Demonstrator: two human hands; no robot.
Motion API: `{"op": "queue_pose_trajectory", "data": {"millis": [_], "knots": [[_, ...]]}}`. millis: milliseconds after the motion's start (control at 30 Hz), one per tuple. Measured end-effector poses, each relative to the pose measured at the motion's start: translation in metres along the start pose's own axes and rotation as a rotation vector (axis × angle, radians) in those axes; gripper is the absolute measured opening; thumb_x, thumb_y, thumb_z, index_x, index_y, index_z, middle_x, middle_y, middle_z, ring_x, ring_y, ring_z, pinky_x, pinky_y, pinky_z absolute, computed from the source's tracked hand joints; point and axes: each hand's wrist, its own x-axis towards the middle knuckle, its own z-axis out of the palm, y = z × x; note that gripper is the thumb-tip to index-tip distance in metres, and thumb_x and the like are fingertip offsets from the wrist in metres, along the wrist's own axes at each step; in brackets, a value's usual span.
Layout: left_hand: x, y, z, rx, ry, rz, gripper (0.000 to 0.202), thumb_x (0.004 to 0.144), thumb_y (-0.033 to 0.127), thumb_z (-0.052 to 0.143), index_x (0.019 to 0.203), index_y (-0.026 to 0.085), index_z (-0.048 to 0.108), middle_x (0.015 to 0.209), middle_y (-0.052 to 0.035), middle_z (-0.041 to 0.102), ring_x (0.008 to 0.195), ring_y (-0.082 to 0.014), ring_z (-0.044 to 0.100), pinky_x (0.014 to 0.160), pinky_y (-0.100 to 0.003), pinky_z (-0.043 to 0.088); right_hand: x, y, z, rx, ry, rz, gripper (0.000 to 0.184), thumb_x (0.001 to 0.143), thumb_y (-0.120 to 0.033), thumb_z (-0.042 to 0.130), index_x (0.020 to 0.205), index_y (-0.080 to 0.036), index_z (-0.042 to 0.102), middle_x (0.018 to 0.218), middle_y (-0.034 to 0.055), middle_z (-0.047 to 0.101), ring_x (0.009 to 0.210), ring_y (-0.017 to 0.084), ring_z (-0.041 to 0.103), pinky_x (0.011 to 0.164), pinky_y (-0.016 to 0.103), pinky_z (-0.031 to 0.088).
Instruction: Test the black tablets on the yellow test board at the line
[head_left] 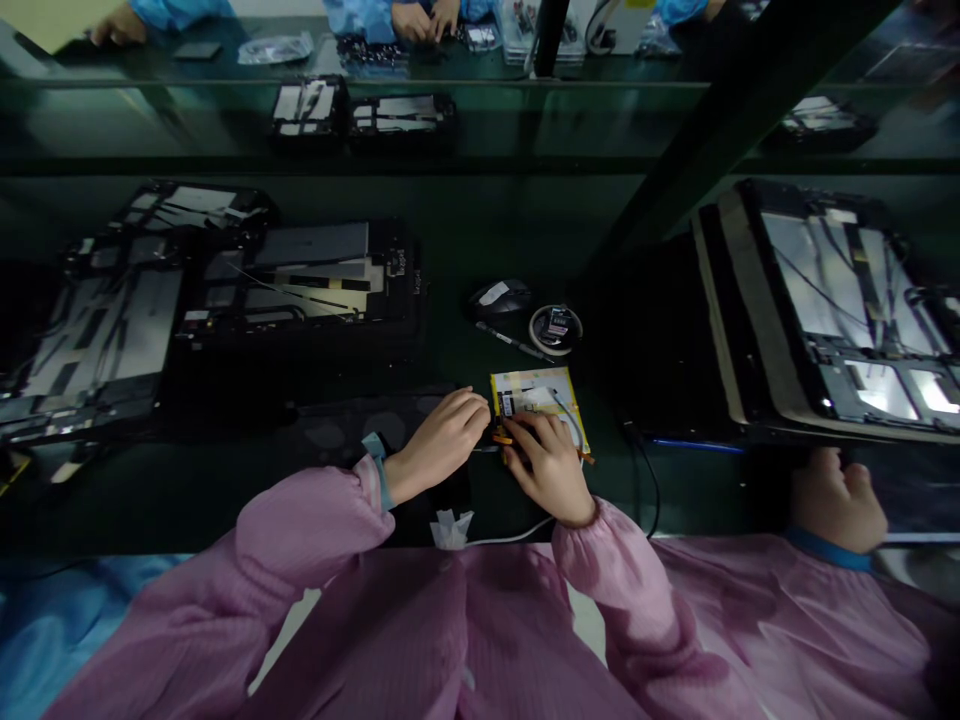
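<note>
A flat silvery-white battery pack [559, 380] with yellow taped edges lies in front of me, with a label, a grey cable and an orange strip at its lower right. My right hand [553, 470] rests over its lower part. The thumb and forefinger are bent close round a small orange flex cable [501, 437] at the pack's left corner. Just left of the pack is my left hand [446, 440], its fingers bunched together; whatever is between them is hidden. A teal band circles the left wrist.
Stacked device housings [315, 270] stand at left, and another stack [840, 290] at right. Behind the pack are a mouse [501, 297], a pen [514, 341] and a tape roll [555, 330]. A co-worker's hand [836, 505] is at right; others work across the bench.
</note>
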Motion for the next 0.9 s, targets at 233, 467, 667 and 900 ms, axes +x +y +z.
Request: {"op": "queue_pose_trajectory", "data": {"millis": [233, 467, 667, 900], "knots": [[0.012, 0.005, -0.009, 0.137, -0.101, -0.033, 0.01, 0.089, 0.01, 0.047, 0.096, 0.015, 0.054, 0.095, -0.0076, 0.059, 0.098, -0.0224, 0.053, 0.103, -0.042, 0.036, 0.001, 0.001, 0.0, 0.028, 0.024, 0.001, 0.032, 0.093, -0.027, 0.05, 0.119, -0.017, 0.063, 0.113, 0.0112, 0.061, 0.105, 0.027, 0.051, 0.086, 0.042, 0.044], [0.017, 0.007, 0.0, 0.124, -0.112, -0.041, 0.009, 0.092, 0.013, 0.046, 0.089, 0.013, 0.054, 0.091, -0.0081, 0.058, 0.09, -0.0233, 0.05, 0.081, -0.035, 0.041, 0.0, 0.003, 0.001, 0.055, 0.035, -0.008, 0.031, 0.092, -0.026, 0.051, 0.12, -0.018, 0.063, 0.114, 0.0105, 0.06, 0.106, 0.027, 0.051, 0.087, 0.042, 0.044], [0.016, 0.007, 0.005, 0.135, -0.094, -0.006, 0.015, 0.094, 0.011, 0.042, 0.088, 0.012, 0.056, 0.09, -0.0074, 0.057, 0.088, -0.0219, 0.049, 0.083, -0.034, 0.041, 0.001, 0.004, 0.001, 0.043, 0.026, 0.004, 0.029, 0.092, -0.027, 0.051, 0.118, -0.02, 0.064, 0.114, 0.0091, 0.06, 0.106, 0.026, 0.05, 0.087, 0.041, 0.043], [0.015, 0.007, 0.003, 0.151, -0.124, 0.001, 0.014, 0.093, 0.011, 0.044, 0.092, 0.012, 0.057, 0.093, -0.0081, 0.058, 0.091, -0.023, 0.05, 0.084, -0.036, 0.041, 0.003, -0.01, -0.005, -0.172, -0.056, 0.009, 0.026, 0.09, -0.027, 0.053, 0.112, -0.021, 0.065, 0.116, 0.0116, 0.06, 0.103, 0.029, 0.051, 0.085, 0.044, 0.043]]}}
